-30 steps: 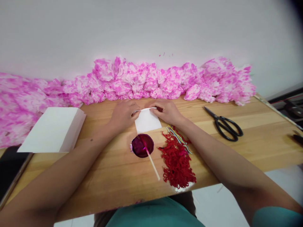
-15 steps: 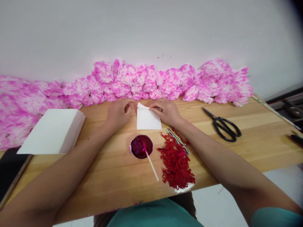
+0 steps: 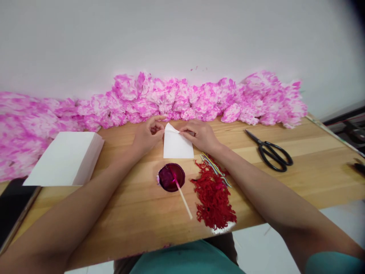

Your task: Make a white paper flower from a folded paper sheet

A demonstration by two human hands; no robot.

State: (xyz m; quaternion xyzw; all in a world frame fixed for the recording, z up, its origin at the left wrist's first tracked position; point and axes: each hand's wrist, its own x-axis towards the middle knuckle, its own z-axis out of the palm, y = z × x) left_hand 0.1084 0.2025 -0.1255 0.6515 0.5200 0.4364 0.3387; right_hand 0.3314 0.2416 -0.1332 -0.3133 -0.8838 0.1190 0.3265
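A small white paper square [image 3: 178,146] lies on the wooden table with its far edge lifted and bent over. My right hand [image 3: 199,134] pinches that far edge between thumb and fingers. At the paper's far left corner is my left hand [image 3: 150,133], its thumb and index finger curled close together at the edge; whether they grip the paper is too small to tell. Nearer me stands a round dish of dark magenta liquid [image 3: 168,179], a pale stick [image 3: 184,201] leaning out of it.
A stack of white paper [image 3: 65,156] and a dark phone [image 3: 17,207] are at the left. Red yarn pieces [image 3: 213,198] and black-handled scissors [image 3: 270,152] lie to the right. Pink and white paper flowers [image 3: 171,97] line the wall.
My left hand has moved slightly right, up to the paper's corner. The lifted far edge now rises to a point at the left. My right hand stays at the paper.
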